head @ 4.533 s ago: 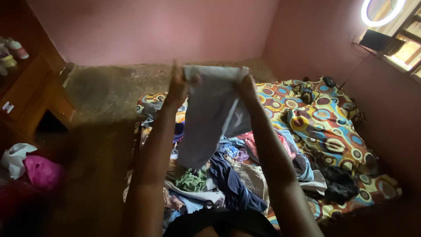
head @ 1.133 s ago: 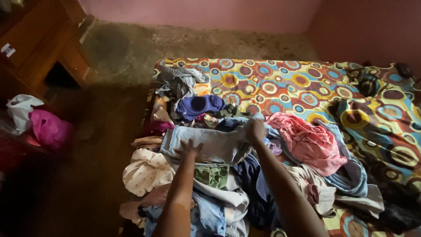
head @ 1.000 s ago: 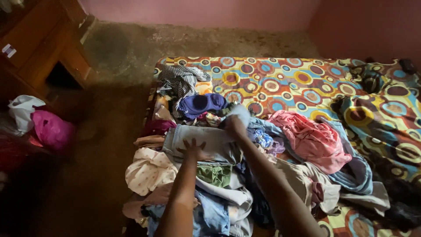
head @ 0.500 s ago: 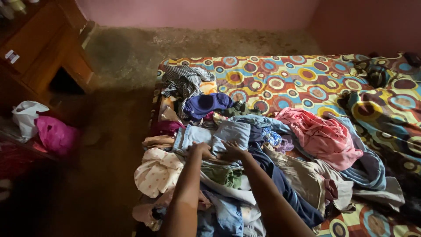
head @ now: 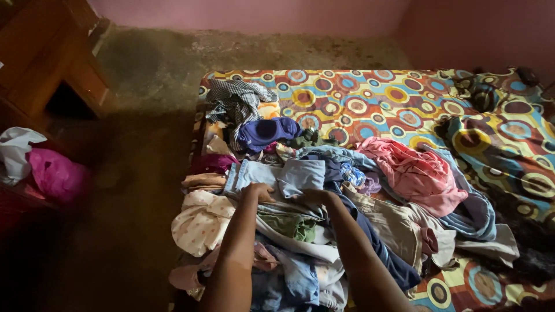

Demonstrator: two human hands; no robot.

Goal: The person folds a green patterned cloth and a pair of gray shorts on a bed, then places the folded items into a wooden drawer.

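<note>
A heap of loose clothes (head: 324,231) covers the near end of a bed with a bright circle-patterned sheet (head: 381,104). A pink garment (head: 413,173) lies to the right of the hands, a dark blue one (head: 266,132) and a checked cloth (head: 234,104) lie beyond them, and a green piece (head: 289,224) sits just under the forearms. A pink bag (head: 55,173) rests on the floor well to the left.

The folded light-blue garment (head: 283,175) lies on top of the heap, directly under both hands. The left hand (head: 259,192) presses on its near edge, fingers spread flat. The right hand (head: 312,197) touches the fold beside it; its fingers seem curled at the cloth's edge, though dim light hides any grip.
</note>
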